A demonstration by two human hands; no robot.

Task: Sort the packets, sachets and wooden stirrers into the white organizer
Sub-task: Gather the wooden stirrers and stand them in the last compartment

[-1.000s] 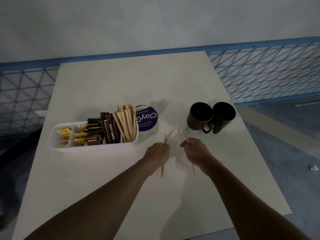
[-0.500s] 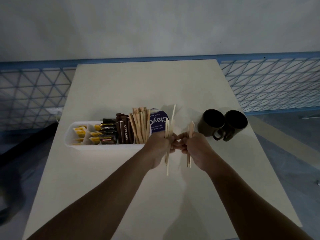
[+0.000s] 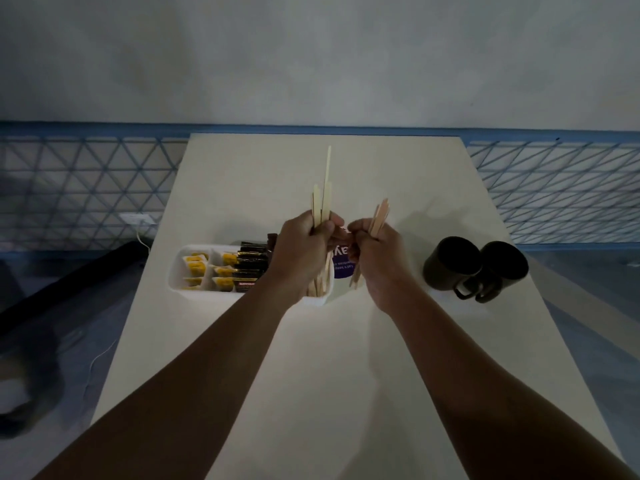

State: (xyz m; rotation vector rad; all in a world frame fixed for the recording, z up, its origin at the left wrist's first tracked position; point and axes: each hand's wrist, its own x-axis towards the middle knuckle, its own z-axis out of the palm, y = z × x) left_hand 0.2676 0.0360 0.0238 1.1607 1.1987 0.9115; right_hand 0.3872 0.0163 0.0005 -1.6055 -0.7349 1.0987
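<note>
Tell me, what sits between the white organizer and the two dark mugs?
A purple-labelled item beside the organizer, half hidden by the right hand; then bare table, per the head view.

I see the left hand gripping a bunch of stirrers upright above the organizer's right end, one stick poking well above the rest. The right hand holds a smaller bunch, tilted slightly right, just beside the left. The organizer sits on the bench, with yellow sachets in its left compartments and dark packets beside them. A purple label shows between the hands. Two dark mugs stand touching on the right.
</note>
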